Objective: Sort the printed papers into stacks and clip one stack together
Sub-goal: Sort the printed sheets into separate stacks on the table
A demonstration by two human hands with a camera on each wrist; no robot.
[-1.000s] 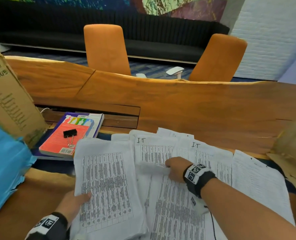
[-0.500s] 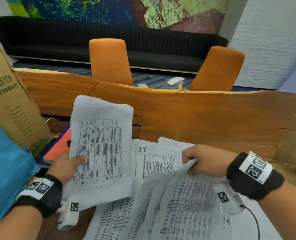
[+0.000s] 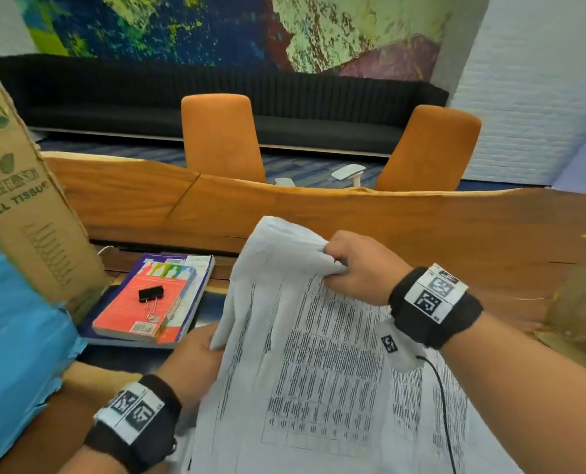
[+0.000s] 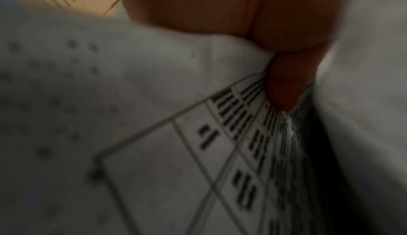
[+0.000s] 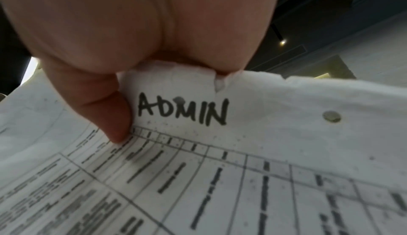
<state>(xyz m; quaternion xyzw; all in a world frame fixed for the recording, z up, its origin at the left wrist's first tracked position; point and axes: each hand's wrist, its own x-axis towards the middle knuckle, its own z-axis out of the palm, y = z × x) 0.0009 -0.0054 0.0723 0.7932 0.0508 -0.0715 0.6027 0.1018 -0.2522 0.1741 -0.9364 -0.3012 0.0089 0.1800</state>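
Note:
Both hands hold a bundle of printed papers (image 3: 319,354) lifted off the wooden table (image 3: 353,217). My right hand (image 3: 356,268) pinches the bundle's top edge; the right wrist view shows its thumb (image 5: 110,116) beside the handwritten word ADMIN (image 5: 182,111) on a sheet (image 5: 264,169). My left hand (image 3: 195,357) grips the bundle's left edge, its thumb (image 4: 286,85) pressed on a printed table (image 4: 220,151). More printed sheets (image 3: 421,405) lie underneath. A black binder clip (image 3: 151,295) lies on a red book (image 3: 141,302), left of the papers.
A cardboard box (image 3: 24,206) marked ROLL TISSUE stands at the left above a blue cover (image 3: 14,336). Brown cardboard (image 3: 582,302) sits at the right edge. Two orange chairs (image 3: 223,138) stand behind the table, with a black sofa behind them.
The left hand's sheets and the right hand's lifted sheets have come together into one raised bundle. The right hand rose with its sheets. The book and clip show again.

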